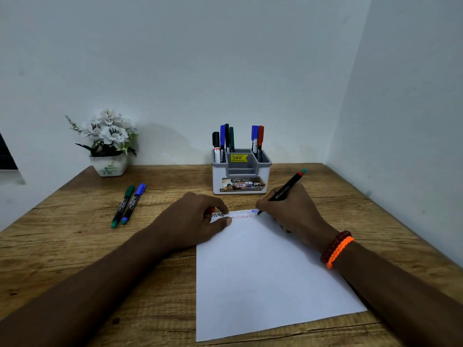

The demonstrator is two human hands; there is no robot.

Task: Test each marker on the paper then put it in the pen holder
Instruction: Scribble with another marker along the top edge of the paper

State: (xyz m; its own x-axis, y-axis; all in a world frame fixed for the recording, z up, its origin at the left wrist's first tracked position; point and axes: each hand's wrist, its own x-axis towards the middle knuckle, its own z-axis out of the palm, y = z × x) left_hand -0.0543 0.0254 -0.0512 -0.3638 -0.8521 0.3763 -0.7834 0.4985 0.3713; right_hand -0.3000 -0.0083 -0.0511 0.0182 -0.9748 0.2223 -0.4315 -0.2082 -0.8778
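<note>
My right hand pinches a black marker, tip on the paper's far edge beside zigzag scribbles. My left hand presses the paper, fingers curled on a red cap. The pen holder stands behind; 2 markers lie left on the counter.

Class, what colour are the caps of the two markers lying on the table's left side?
Green marker and blue marker, clearest in the head view.
</note>
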